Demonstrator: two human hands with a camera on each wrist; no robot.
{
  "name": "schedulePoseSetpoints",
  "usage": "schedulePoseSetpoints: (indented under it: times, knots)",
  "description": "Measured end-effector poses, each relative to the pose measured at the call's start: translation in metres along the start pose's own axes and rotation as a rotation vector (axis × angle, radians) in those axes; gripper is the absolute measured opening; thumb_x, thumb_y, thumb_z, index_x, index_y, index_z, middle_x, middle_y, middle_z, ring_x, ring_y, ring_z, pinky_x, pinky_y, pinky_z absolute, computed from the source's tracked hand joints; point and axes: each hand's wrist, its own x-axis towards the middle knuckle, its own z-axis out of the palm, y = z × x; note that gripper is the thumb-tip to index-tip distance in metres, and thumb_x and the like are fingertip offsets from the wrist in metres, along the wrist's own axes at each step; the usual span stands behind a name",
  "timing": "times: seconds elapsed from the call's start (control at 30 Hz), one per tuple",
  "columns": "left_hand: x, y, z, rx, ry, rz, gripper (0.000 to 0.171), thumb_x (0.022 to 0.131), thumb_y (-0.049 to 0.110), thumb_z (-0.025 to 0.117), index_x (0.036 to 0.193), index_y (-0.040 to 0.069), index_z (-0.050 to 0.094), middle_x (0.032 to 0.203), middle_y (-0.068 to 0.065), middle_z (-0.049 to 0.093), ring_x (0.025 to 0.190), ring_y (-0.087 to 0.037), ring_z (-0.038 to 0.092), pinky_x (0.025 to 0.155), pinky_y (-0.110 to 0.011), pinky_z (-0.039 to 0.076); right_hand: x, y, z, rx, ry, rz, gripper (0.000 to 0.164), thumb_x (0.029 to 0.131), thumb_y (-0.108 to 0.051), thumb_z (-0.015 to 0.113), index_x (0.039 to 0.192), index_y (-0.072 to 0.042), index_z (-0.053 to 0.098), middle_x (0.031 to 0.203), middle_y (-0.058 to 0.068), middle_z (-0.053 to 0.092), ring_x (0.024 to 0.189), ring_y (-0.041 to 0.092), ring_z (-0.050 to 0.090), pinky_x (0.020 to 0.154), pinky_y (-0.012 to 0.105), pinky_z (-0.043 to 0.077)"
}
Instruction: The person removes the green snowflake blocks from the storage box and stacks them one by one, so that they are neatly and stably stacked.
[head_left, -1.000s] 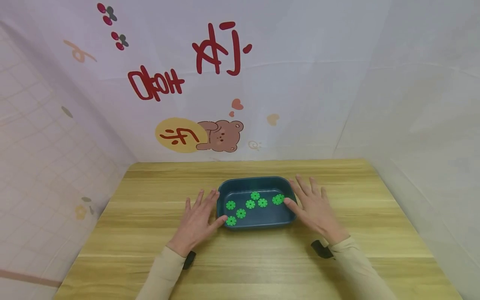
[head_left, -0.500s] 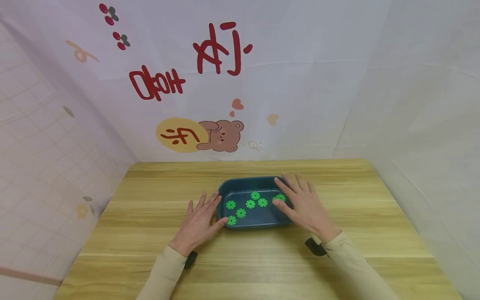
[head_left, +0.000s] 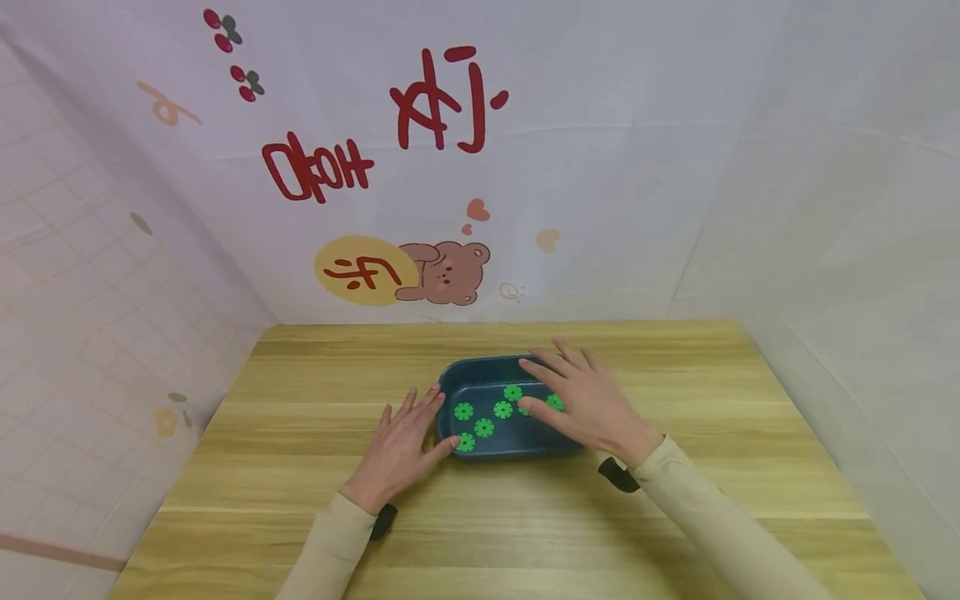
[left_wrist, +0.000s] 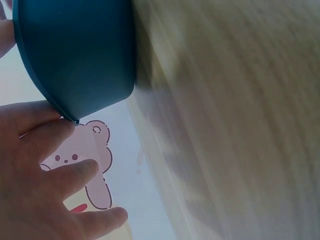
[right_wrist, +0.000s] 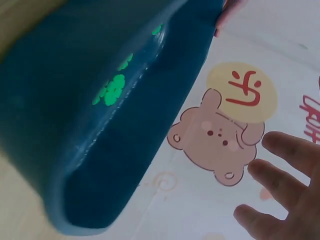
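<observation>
Your left hand (head_left: 395,447) lies flat on the wooden surface (head_left: 285,467), fingers spread against the teal tray (head_left: 480,371) — your right hand (head_left: 587,406) hovers open-fingered over its green gear pieces (head_left: 484,427).

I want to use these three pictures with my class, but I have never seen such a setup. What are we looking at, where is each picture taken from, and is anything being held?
There is no machine here: a person works with two bare hands and wears three cameras. The wide picture comes from a camera on the head, looking down at a wooden table. On it stands a dark teal tray with small green flower-shaped pieces lying inside.

The other two pictures come from cameras on the wrists, so they look tilted and very close. Each shows the tray's side and some fingers.

The left hand lies flat on the table, its fingers against the tray's left wall. The right hand reaches over the tray with straight fingers, just above the pieces or touching them. Neither hand is gripping anything.

Behind the table hangs a sheet with a cartoon bear.
</observation>
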Motion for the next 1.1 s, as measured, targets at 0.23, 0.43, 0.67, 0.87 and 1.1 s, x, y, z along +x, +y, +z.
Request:
schedulePoseSetpoints:
  times: [0.23,0.43,0.67,0.87,1.1]
  knots:
    - [0.0,-0.001,0.0,-0.012,0.002,-0.008,0.081,0.099,0.063,0.056,0.158,0.008,0.045,0.167,-0.007,0.034,0.154,-0.039,0.026,0.117,-0.073,0.023,0.025,-0.001,-0.001,-0.028,-0.037,-0.099,0.067,0.1,-0.062,0.055,0.149,-0.016,0.059,0.158,0.006,0.049,0.151,0.036,0.036,0.117,0.063,0.033]
    - [0.0,-0.002,-0.001,-0.027,-0.02,-0.021,0.082,0.099,0.062,0.058,0.159,0.009,0.042,0.167,-0.007,0.032,0.154,-0.039,0.026,0.118,-0.071,0.023,0.043,0.002,0.004,-0.017,-0.103,-0.149,0.064,0.1,-0.059,0.059,0.147,-0.015,0.061,0.156,0.007,0.052,0.147,0.035,0.042,0.115,0.061,0.037]
    - [-0.001,-0.002,0.0,-0.037,-0.023,-0.021,0.082,0.099,0.06,0.059,0.16,0.009,0.04,0.168,-0.006,0.032,0.155,-0.038,0.025,0.118,-0.071,0.022,0.061,0.006,0.014,0.024,-0.21,-0.188,0.064,0.1,-0.057,0.061,0.148,-0.015,0.06,0.155,0.005,0.052,0.144,0.028,0.047,0.116,0.053,0.04]
    - [0.0,-0.002,0.0,-0.049,-0.01,-0.013,0.081,0.099,0.06,0.06,0.16,0.01,0.041,0.167,-0.006,0.034,0.154,-0.039,0.026,0.117,-0.071,0.024,0.075,0.005,0.022,0.136,-0.281,-0.204,0.063,0.098,-0.051,0.067,0.147,-0.012,0.06,0.153,0.008,0.053,0.141,0.028,0.05,0.114,0.049,0.043]
    - [-0.001,-0.002,-0.002,-0.048,-0.022,-0.021,0.082,0.099,0.061,0.059,0.161,0.011,0.04,0.167,-0.005,0.033,0.155,-0.037,0.026,0.118,-0.069,0.024,0.09,0.0,0.038,0.248,-0.382,-0.202,0.056,0.096,-0.043,0.074,0.14,-0.01,0.065,0.145,0.006,0.059,0.137,0.026,0.054,0.113,0.044,0.046]
